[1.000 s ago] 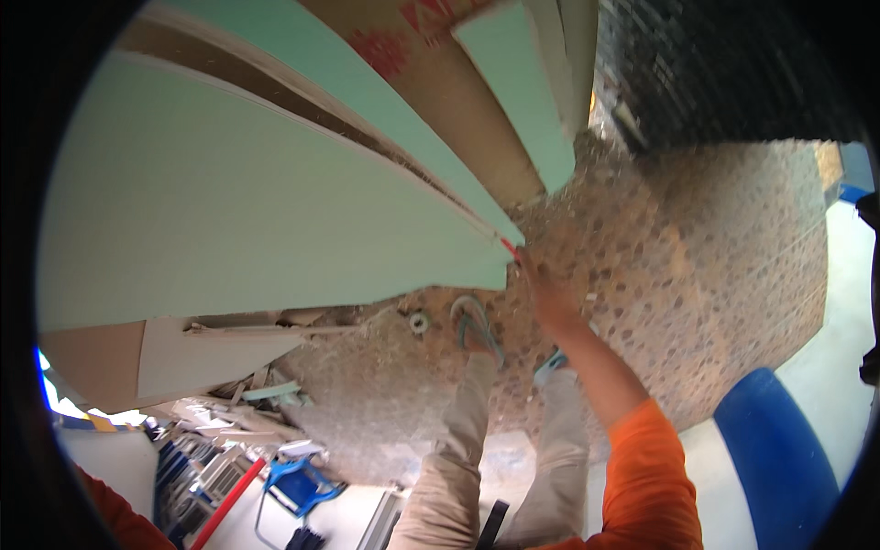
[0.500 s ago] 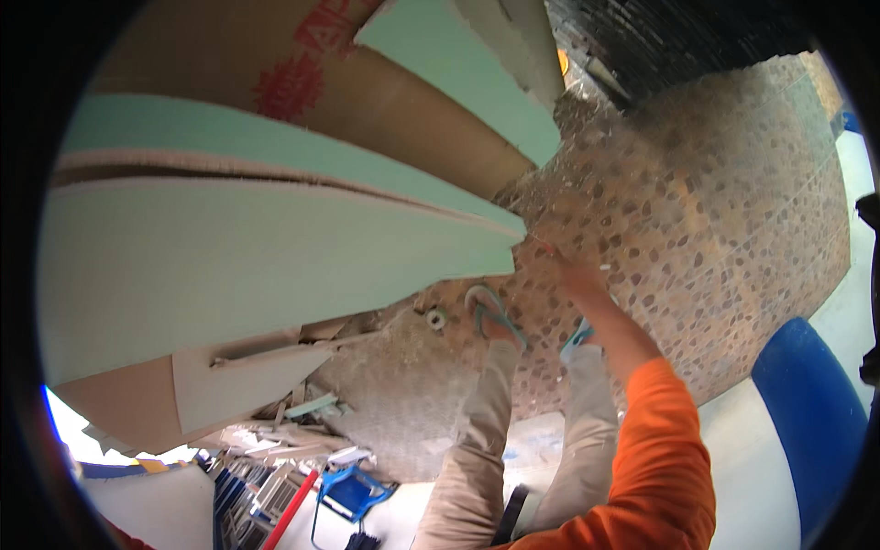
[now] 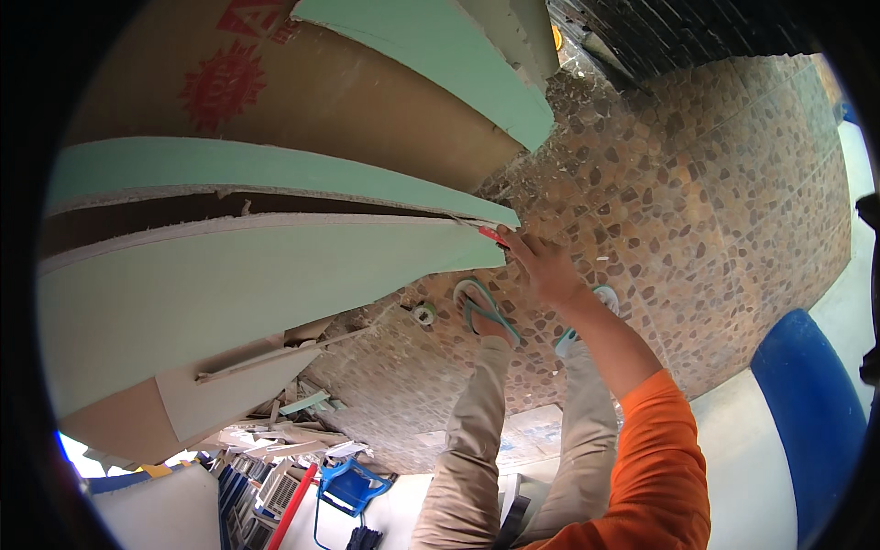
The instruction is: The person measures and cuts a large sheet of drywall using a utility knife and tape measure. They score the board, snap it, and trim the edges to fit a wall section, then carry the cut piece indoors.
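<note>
My right hand [image 3: 547, 266], at the end of an orange sleeve, is closed on a red utility knife [image 3: 493, 236]. The knife lies at the right end of a large pale-green plasterboard sheet [image 3: 257, 284], its tip at the slit between this sheet and a narrower green plasterboard strip [image 3: 275, 165] behind it. Toward the left the slit widens into a dark gap with rough, pale edges. At the right end, sheet and strip come close together; whether they still join there I cannot tell. My left hand is out of view.
Behind stand a brown-faced board [image 3: 394, 101] with red print and another green piece [image 3: 440, 64]. A tape-like roll [image 3: 423, 313] lies on the pebble-patterned floor [image 3: 697, 220] near my sandalled feet. Offcuts [image 3: 302, 403] are heaped lower left; dark corrugated sheeting [image 3: 687, 37] is at the top.
My right hand has moved left with the knife, from beside the board's end onto the slit. The gap between sheet and strip looks wider. The view has shifted slightly.
</note>
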`<state>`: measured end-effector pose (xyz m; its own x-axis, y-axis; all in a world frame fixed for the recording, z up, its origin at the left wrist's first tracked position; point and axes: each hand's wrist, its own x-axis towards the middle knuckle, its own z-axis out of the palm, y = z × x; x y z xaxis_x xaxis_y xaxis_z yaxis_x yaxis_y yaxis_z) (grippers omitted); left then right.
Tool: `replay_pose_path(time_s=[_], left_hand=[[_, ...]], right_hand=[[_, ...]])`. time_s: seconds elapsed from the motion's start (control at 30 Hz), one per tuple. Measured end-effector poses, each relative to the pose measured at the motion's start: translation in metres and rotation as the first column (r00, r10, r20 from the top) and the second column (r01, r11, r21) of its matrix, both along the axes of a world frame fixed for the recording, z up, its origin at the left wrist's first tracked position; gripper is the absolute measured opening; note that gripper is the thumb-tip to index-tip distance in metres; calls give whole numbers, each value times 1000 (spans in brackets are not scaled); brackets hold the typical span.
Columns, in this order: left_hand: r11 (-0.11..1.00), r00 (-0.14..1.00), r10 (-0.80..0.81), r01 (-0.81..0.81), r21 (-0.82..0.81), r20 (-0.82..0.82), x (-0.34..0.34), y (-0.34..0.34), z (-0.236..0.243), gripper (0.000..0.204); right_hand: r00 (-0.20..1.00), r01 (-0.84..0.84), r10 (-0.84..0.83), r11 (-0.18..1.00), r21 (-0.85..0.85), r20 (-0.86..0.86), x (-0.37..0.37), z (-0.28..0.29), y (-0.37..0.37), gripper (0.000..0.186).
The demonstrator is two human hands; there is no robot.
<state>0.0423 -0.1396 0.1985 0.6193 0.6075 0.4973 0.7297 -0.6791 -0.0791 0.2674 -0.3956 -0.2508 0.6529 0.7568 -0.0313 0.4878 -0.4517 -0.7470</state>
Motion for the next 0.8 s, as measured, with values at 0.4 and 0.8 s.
replay_pose_path(time_s=[0.4, 0.8], left_hand=[[1000, 998, -4, 3, -15, -68, 9, 5, -20, 56], [997, 996, -69, 71, 29, -59, 60, 24, 0, 53]], right_hand=[[983, -172, 145, 945, -278, -116, 1, -116, -34, 79], [936, -292, 65, 693, -659, -347, -51, -125, -127, 83]])
